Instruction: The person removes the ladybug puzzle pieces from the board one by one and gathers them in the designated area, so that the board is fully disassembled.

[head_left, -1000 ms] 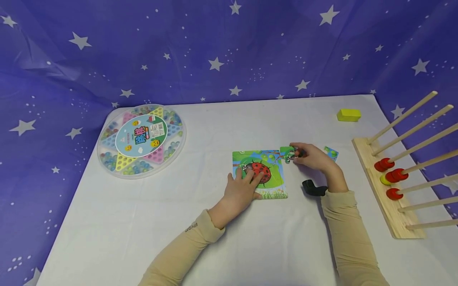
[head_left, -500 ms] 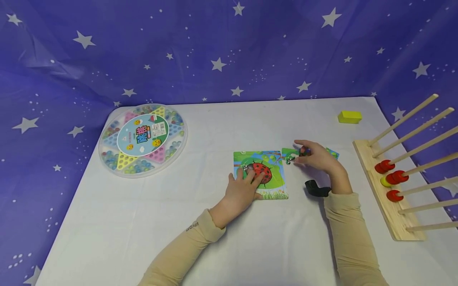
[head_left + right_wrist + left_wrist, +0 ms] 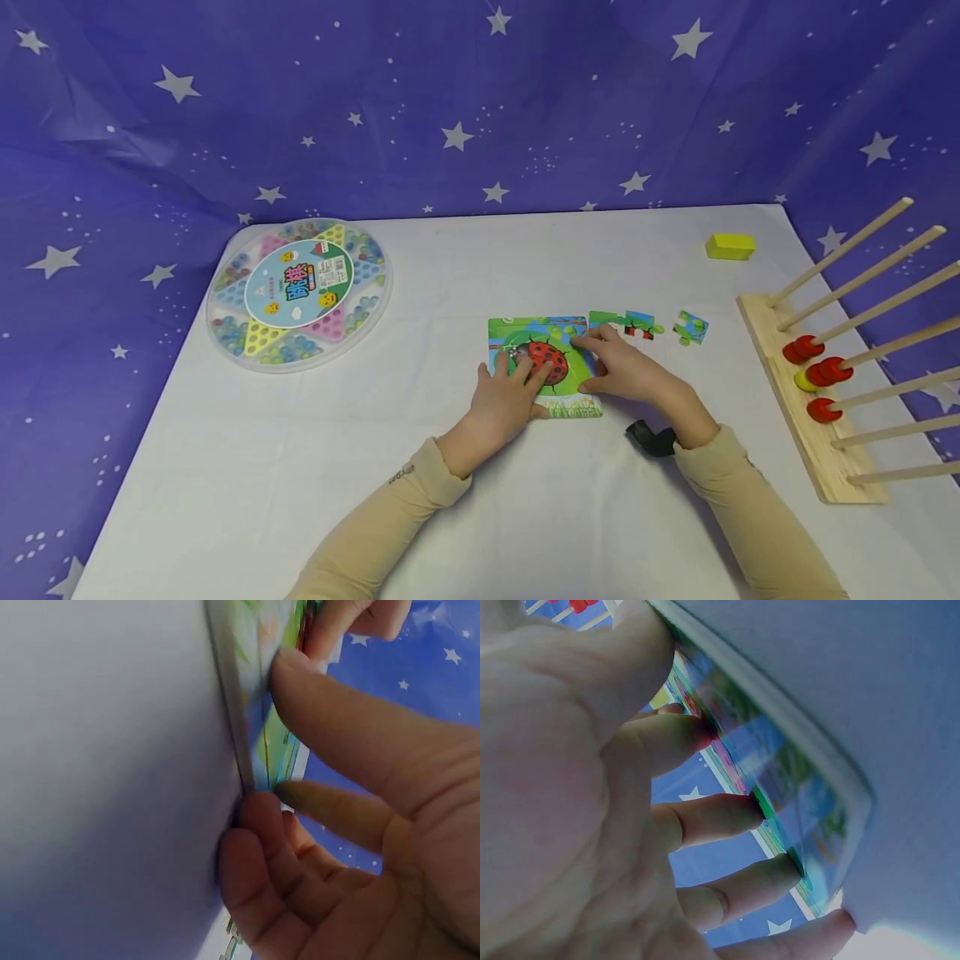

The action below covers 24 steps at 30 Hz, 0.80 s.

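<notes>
Rests spread left fingers (image 3: 521,372) on the ladybug puzzle (image 3: 557,360), flat on the counter (image 3: 337,458).
Touches its right edge with parted right fingers (image 3: 588,342), nearer than the left to the loose pieces (image 3: 640,320) just beyond.

The left sleeve (image 3: 382,525) and right sleeve (image 3: 757,521) are long, beige and close-fitting, each ending in a wide cuff. Small dark lettering (image 3: 401,474) marks the left sleeve near its cuff. The left hand (image 3: 506,408) and right hand (image 3: 633,371) are bare.
</notes>
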Motion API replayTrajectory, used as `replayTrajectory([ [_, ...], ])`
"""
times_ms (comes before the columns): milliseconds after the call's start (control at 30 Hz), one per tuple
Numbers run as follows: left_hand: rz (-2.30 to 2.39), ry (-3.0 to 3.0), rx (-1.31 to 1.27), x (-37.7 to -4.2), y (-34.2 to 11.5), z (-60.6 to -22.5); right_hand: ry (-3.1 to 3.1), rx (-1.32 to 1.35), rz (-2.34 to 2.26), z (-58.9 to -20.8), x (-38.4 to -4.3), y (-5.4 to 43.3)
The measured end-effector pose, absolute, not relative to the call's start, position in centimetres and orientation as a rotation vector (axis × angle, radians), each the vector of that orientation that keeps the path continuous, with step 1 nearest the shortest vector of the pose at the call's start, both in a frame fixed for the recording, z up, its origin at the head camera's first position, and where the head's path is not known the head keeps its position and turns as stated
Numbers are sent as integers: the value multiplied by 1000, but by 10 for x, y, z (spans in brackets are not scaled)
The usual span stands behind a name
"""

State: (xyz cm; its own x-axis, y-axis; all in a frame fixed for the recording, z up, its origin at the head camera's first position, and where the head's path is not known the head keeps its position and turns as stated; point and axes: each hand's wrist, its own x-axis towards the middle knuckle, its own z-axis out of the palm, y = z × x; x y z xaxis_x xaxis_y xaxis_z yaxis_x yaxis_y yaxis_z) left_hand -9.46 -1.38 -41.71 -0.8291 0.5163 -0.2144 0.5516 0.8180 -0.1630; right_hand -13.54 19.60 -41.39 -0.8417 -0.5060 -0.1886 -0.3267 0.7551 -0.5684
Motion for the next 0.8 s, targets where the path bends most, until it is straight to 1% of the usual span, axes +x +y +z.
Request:
replayTrajectory([
  [200, -311, 2839, 836, -95, -15, -416, 2722, -618, -765, -420, -127, 194],
  [467, -330, 2856, 849, -95, -14, -419, 2752, -617, -783, -421, -126, 195],
  [800, -346, 2862, 858, -94, -13, -417, 2669, -612, -944, -422, -127, 194],
])
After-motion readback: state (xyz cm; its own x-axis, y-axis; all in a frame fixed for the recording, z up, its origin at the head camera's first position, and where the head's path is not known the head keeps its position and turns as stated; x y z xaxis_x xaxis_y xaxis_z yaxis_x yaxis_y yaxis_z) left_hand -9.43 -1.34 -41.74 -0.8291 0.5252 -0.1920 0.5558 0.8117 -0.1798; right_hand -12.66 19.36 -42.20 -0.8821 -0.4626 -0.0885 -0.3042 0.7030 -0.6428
